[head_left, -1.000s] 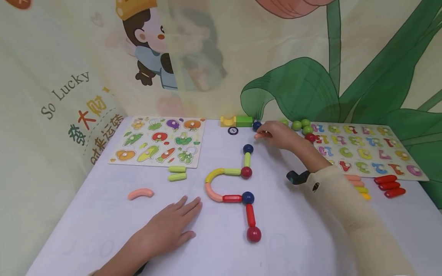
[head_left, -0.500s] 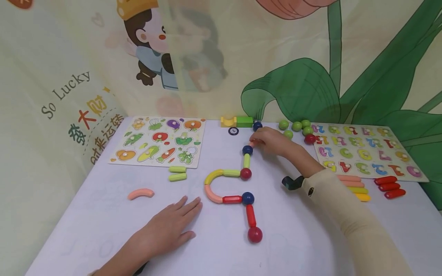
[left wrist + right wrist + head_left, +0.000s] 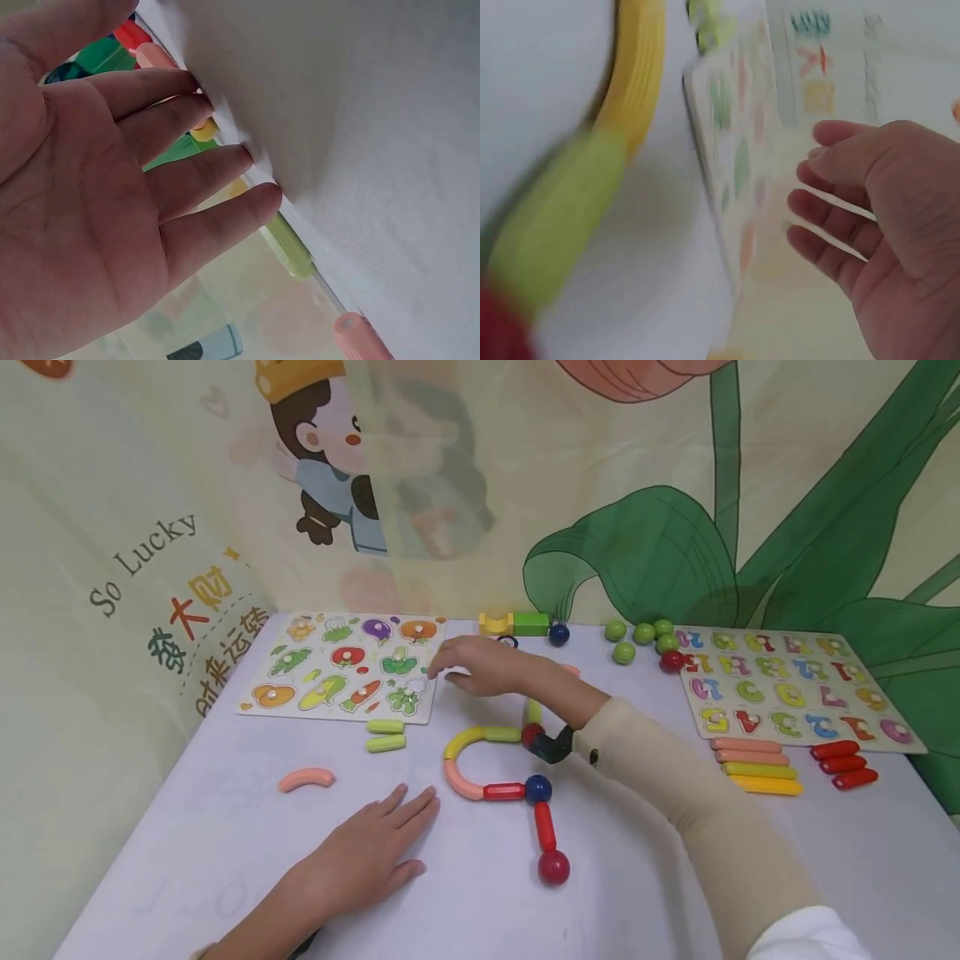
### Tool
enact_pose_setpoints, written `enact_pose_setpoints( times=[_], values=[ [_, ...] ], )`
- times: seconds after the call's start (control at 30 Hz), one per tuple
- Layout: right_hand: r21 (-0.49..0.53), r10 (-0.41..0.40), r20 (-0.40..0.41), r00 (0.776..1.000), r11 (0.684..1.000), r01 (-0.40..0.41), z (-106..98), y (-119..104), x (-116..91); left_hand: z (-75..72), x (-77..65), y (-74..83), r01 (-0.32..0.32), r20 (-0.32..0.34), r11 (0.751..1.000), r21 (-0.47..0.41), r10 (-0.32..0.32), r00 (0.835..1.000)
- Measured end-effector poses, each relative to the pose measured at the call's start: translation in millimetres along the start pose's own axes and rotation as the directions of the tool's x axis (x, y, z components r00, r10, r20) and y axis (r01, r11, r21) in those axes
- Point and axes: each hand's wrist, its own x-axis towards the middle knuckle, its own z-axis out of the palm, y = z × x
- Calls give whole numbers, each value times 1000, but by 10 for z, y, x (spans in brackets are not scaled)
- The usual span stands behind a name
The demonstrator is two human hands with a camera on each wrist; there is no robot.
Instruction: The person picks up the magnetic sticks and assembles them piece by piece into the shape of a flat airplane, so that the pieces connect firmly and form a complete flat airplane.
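Observation:
My left hand (image 3: 367, 856) rests on the white table with fingers extended and nothing in them; the left wrist view shows its bare palm. My right hand (image 3: 480, 664) hovers at the right edge of the vegetable puzzle board (image 3: 345, 664), fingers loosely bent and holding nothing. Under the right forearm runs a chain of rods and balls: a curved yellow rod (image 3: 463, 742), a curved pink rod (image 3: 463, 782), a red rod (image 3: 505, 792), a blue ball (image 3: 538, 788) and a red ball (image 3: 553, 867). Part of a pink rod (image 3: 572, 669) shows behind the forearm. The chain's upper blue ball is hidden.
Two short green rods (image 3: 386, 743) and a curved pink rod (image 3: 306, 779) lie on the left. Several green balls (image 3: 624, 652), a number board (image 3: 795, 685), red rods (image 3: 847, 764) and coloured rods (image 3: 757, 768) are on the right. Yellow and green blocks (image 3: 531, 624) stand at the back.
My right hand brought a pink rod to the chain's upper blue ball, let go of it, and moved left toward the vegetable board. The left hand stayed still.

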Motion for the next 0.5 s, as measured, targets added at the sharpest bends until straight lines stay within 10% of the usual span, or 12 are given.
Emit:
enact_pose_setpoints(
  times=[0.23, 0.5],
  values=[
    [-58, -231, 216, 949, 967, 249, 322, -764, 659, 17, 5, -26, -50, -35, 999, 4, 50, 998],
    [-200, -95, 528, 844, 952, 232, 633, -1263, 931, 45, -51, -31, -98, -170, 993, 63, 108, 980]
  ],
)
